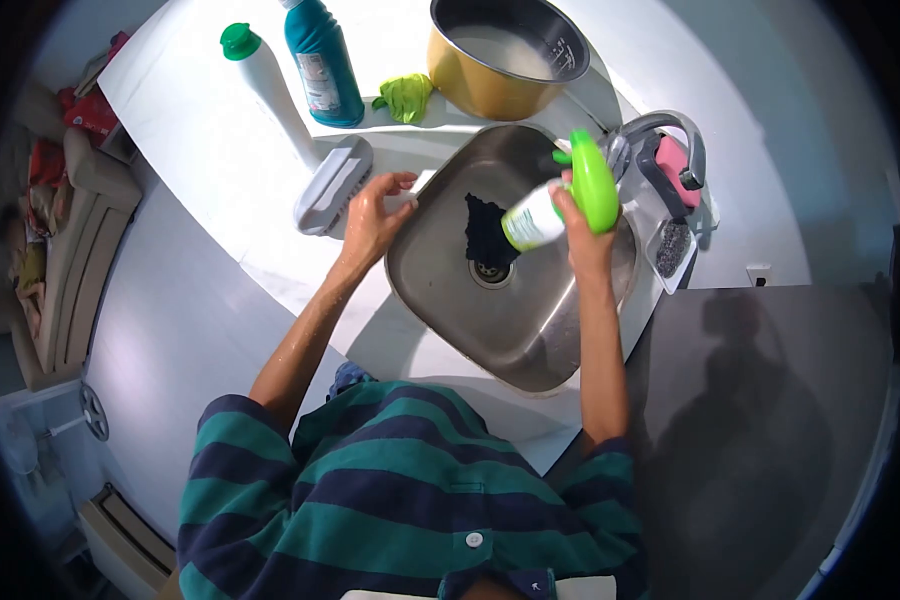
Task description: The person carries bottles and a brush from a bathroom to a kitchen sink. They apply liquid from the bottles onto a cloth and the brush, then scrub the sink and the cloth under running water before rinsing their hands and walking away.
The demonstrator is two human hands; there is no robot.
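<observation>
My right hand (582, 240) grips a spray bottle (570, 195) with a green trigger head and white body, tilted with its base pointing down toward a dark cloth (487, 232) lying by the drain of the steel sink (530, 330). My left hand (375, 215) rests on the sink's left rim, fingers curled on the edge, next to a white scrub brush (333, 184) on the counter. It holds nothing that I can see.
On the white counter stand a white bottle with a green cap (265, 80), a teal bottle (322, 62), a crumpled green cloth (405, 96) and a gold-sided pot (505, 55). The faucet (665, 135), a pink sponge (675, 160) and a scourer (672, 248) sit right of the sink.
</observation>
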